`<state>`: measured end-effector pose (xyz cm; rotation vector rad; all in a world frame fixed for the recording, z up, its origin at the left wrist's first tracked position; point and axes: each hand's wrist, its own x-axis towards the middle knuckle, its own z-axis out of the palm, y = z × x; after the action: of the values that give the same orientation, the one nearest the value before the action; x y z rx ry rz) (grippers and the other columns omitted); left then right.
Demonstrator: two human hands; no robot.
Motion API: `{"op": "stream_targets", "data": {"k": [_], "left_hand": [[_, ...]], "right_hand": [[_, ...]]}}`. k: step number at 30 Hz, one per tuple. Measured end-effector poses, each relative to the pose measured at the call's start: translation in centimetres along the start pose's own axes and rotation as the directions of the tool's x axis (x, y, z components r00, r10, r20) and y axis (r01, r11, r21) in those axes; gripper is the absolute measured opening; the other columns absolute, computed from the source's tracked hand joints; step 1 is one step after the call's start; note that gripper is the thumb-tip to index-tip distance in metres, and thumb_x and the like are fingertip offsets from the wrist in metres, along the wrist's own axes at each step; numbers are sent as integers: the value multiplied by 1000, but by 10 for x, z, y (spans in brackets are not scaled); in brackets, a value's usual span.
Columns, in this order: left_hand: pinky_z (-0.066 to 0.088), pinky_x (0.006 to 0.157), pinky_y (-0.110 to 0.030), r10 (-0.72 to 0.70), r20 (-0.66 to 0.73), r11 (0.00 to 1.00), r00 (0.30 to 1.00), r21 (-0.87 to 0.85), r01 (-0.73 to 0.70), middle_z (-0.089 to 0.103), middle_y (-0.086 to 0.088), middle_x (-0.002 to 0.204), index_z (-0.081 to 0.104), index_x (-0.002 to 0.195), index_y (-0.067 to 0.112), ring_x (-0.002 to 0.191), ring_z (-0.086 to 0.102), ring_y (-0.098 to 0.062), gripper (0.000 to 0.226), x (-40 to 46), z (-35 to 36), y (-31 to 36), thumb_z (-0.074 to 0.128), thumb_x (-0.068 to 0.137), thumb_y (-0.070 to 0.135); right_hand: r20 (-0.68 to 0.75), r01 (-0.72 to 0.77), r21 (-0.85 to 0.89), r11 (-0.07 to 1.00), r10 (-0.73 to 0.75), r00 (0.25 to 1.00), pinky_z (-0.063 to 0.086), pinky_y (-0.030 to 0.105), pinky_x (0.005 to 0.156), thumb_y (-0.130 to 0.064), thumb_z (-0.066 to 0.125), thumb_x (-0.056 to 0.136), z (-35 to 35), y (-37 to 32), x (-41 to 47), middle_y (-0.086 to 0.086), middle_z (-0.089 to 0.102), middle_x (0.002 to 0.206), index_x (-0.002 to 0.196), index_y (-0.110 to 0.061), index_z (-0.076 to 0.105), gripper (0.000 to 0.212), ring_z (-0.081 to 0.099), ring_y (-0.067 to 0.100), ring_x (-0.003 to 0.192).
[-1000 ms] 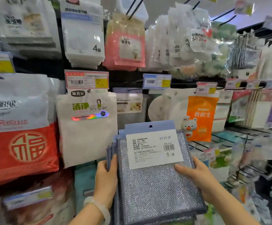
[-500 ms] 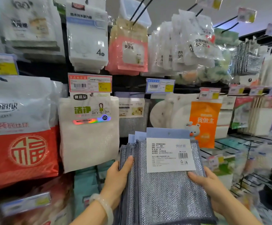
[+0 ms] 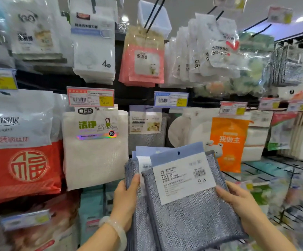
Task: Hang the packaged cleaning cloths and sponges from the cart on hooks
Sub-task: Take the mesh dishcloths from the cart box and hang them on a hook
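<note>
- Silver mesh cloth packs (image 3: 186, 201), blue header cards up, fanned at lower centre of frame before hanging stock.
- Left hand (image 3: 124, 200): thumb pressed on rear packs, fingers hidden behind.
- Right hand (image 3: 241, 205): thumb pinching front pack's right edge.

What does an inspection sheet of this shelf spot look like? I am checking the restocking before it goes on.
Surface: no table; a hook wall crowded with hanging packs.
Job's things: grey mesh cloth packs with blue header cards, held as a fanned stack, front pack tilted; none of these hung yet.
Clutter: matching grey pack on the hook behind; white cloth pack, red bag, orange pack; price tags.
Hands: left hand grips the rear packs, right hand the front pack.
Cables: nothing seen.
Surroundings: store aisle, ceiling lights; cart not in view.
</note>
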<state>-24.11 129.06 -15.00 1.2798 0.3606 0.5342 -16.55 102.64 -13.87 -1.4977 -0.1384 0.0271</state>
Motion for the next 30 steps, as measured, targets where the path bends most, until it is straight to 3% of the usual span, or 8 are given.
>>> {"op": "stream_targets", "data": {"k": [6, 8, 15, 18, 22, 24, 27, 30], "left_hand": [[46, 52, -23, 58, -110, 998, 992, 7, -58, 69, -3, 82, 58, 87, 17, 71, 66, -15, 21, 4, 3, 1, 58, 89, 38], [43, 48, -19, 93, -131, 996, 987, 26, -90, 67, 3, 79, 57, 85, 19, 66, 63, -8, 19, 1, 8, 0, 57, 90, 37], [40, 53, -22, 159, -139, 987, 978, 59, -152, 64, 5, 83, 52, 84, 24, 73, 60, -7, 14, -11, 29, -3, 57, 89, 36], [44, 58, -21, 178, -110, 983, 978, 68, -172, 67, 7, 87, 54, 86, 27, 76, 62, -6, 12, -14, 35, -2, 59, 87, 38], [55, 70, -38, 57, -73, 997, 996, -50, -61, 71, -6, 93, 59, 96, 20, 84, 69, -24, 21, -13, 31, 1, 58, 88, 39], [57, 76, -47, -39, -67, 987, 997, -155, 28, 72, -12, 96, 58, 98, 17, 86, 70, -31, 26, -10, 23, 5, 58, 87, 41], [56, 80, -53, -112, -34, 958, 993, -268, 99, 73, -16, 99, 56, 107, 13, 88, 70, -35, 45, -8, 12, 8, 62, 80, 49], [52, 87, -56, -106, 85, 950, 991, -287, 126, 71, -16, 108, 59, 116, 14, 96, 68, -37, 78, -12, 9, 12, 66, 59, 67]], "right_hand": [[-168, 84, 22, 996, -79, 983, 48, 48, 81, -5, 65, 81, -33, -7, 7, 19, 67, 100, 92, -7, 63, 11, 62, 30, 84], [-190, 163, 4, 987, -159, 969, 48, 42, 74, -5, 66, 80, -35, -19, 5, 23, 64, 100, 88, -10, 61, 11, 60, 28, 77], [-34, 376, -240, 895, -395, 918, 51, 18, 49, -18, 72, 77, 23, -55, -39, -6, 67, 87, 86, -28, 54, 22, 67, 4, 69], [183, 392, -374, 840, -348, 920, 51, 20, 63, -33, 73, 72, 68, -43, -58, -10, 66, 89, 87, -34, 50, 27, 64, 0, 77], [440, 406, -546, 733, -162, 883, 35, 20, 95, -50, 55, 84, 103, -16, -58, -13, 46, 133, 120, -40, 47, 37, 41, 5, 126], [466, 475, -574, 667, -211, 859, 24, 24, 110, -41, 50, 92, 106, -6, -49, -12, 33, 147, 131, -35, 46, 40, 26, 6, 138], [405, 540, -679, 498, -360, 841, 26, 31, 109, -38, 60, 86, 102, -2, -35, -16, 44, 135, 122, -35, 55, 36, 33, 8, 129], [341, 525, -633, 569, -404, 849, 29, 30, 103, -35, 72, 75, 103, 1, -27, -13, 44, 118, 106, -35, 52, 38, 35, 10, 119]]}}
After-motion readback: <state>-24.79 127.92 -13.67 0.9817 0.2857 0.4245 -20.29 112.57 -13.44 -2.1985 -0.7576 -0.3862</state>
